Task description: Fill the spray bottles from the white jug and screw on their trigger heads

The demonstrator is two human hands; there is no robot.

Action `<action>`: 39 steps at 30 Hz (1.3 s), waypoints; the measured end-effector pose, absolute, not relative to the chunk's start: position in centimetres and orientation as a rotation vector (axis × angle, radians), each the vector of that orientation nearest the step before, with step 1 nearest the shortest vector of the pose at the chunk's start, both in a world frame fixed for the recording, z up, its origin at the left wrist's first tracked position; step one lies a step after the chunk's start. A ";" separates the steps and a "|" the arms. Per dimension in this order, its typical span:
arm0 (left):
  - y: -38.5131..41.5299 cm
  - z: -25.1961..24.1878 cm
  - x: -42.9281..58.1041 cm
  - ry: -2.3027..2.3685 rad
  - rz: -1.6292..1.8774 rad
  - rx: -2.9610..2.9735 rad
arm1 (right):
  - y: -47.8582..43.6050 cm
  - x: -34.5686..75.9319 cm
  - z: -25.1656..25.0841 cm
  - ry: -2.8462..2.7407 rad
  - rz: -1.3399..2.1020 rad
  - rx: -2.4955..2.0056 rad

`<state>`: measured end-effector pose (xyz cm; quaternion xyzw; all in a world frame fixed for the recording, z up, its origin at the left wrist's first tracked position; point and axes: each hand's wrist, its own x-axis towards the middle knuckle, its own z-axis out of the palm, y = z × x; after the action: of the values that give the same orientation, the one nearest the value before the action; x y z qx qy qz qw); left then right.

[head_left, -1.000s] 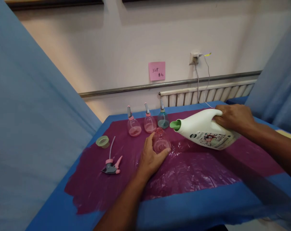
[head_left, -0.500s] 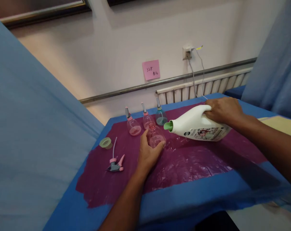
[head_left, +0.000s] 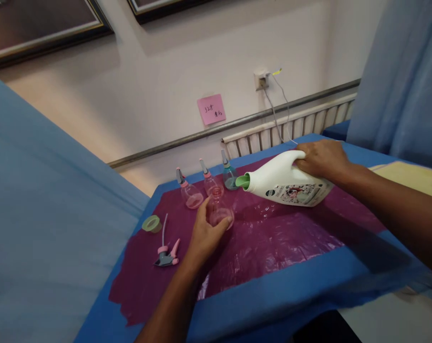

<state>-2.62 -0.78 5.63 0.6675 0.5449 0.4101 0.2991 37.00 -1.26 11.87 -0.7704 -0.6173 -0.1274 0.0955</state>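
Observation:
My left hand (head_left: pixel 206 234) is closed around a clear pink spray bottle (head_left: pixel 219 210), its neck uncapped, on the purple sheet. Some liquid appears to be in its base. My right hand (head_left: pixel 322 158) grips the handle of a white detergent jug (head_left: pixel 287 183), tipped nearly onto its side above the sheet. The jug's green spout (head_left: pixel 243 181) points left, above and to the right of the bottle's neck, apart from it. No stream shows between them. Left of my left hand lies a pink-and-grey spray trigger (head_left: pixel 167 257) with its tube.
Behind stand two pink spray bottles (head_left: pixel 191 194) and a teal spray bottle (head_left: pixel 230 177), triggers fitted. A green cap (head_left: pixel 151 224) sits at the left. The purple sheet (head_left: pixel 273 252) covers part of the blue table (head_left: pixel 244 305). A blue curtain (head_left: pixel 51 214) hangs at left; yellow cloth (head_left: pixel 409 175) lies right.
The view has shifted, so the scene sits further left. The jug's spout has risen slightly relative to the bottle's neck. Both hands keep their holds.

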 end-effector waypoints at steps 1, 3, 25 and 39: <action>-0.7 5.8 -2.7 1.459 1.097 1.772 | -1.2 36.8 12.0 -1.835 -0.369 -2.293; -0.5 6.0 -2.7 1.489 1.108 1.761 | -1.0 36.4 12.2 -1.827 -0.355 -2.320; 0.4 2.3 -5.0 1.295 1.213 1.599 | -0.2 35.5 12.1 -1.878 -0.408 -2.317; 0.4 2.4 -5.5 1.409 1.159 1.706 | -0.3 35.3 12.2 -1.845 -0.354 -2.314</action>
<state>-5.51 0.40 2.40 0.6479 0.5350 0.4402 0.3165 35.33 -0.33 12.15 -0.7737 -0.6171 -0.1184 0.0804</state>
